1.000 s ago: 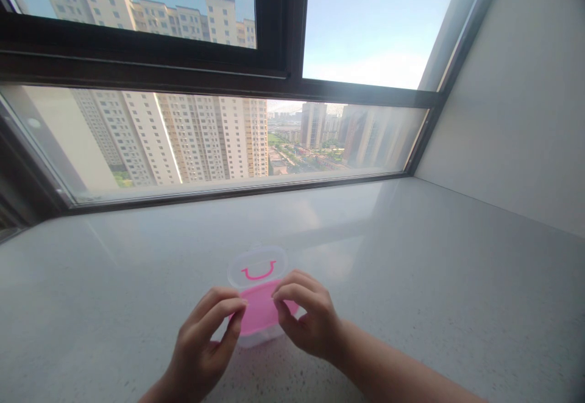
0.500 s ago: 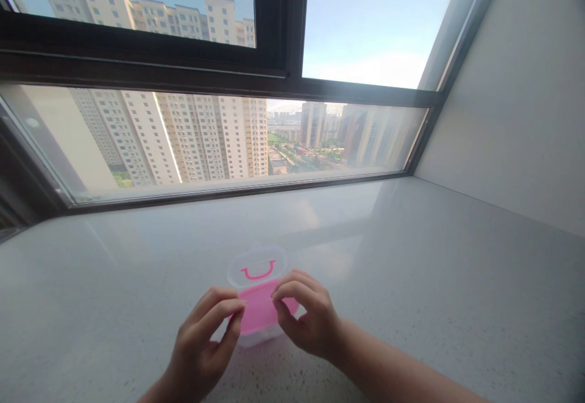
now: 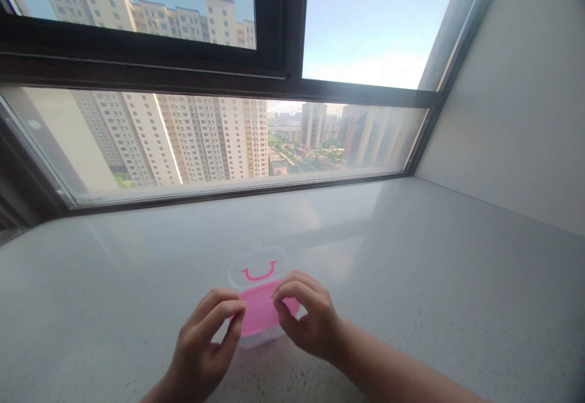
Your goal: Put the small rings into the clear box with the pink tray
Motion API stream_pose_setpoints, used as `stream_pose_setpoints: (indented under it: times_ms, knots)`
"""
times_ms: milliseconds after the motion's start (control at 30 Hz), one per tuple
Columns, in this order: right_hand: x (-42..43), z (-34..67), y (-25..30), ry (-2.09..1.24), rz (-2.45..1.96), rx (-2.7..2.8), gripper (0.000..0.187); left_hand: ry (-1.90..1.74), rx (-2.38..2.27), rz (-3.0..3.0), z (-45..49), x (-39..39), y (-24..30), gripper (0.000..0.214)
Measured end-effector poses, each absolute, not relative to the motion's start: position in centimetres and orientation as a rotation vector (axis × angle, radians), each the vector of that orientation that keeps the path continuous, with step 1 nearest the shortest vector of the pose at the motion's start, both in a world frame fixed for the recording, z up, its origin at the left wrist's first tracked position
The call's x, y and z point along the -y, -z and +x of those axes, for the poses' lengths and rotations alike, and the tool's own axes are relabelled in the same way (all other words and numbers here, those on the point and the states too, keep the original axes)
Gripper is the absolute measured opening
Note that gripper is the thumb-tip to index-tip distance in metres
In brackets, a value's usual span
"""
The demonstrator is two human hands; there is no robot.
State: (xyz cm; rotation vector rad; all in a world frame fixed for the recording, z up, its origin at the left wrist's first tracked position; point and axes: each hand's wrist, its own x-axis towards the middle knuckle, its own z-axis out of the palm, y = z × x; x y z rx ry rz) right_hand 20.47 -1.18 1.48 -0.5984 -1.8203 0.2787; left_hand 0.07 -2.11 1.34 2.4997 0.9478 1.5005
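Note:
A clear plastic box (image 3: 258, 338) stands on the pale speckled surface with a pink tray (image 3: 259, 309) set in its top. Its see-through lid (image 3: 235, 269) is swung back on the far side, showing a pink handle (image 3: 259, 275). Over the tray's left end, my left hand (image 3: 208, 333) has thumb and forefinger pinched together. My right hand (image 3: 308, 314) makes a similar pinch above the tray's right part, covering some of it. Whatever sits between either pair of fingertips is too small to make out. Whether the fingertips touch the tray is unclear.
The speckled sill (image 3: 411, 281) runs back to a dark-framed window (image 3: 292, 89). A white wall (image 3: 512, 104) rises on the right. Tall buildings (image 3: 210, 138) show through the glass.

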Motion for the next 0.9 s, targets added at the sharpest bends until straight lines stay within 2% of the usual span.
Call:
stream_pose_setpoints:
  times_ms: [900]
  knots:
    - [1.21,20.36,-1.67,-0.275,-0.592,1.834,0.016,-1.507,-0.933,2.505,0.10,1.81,-1.11,0.021]
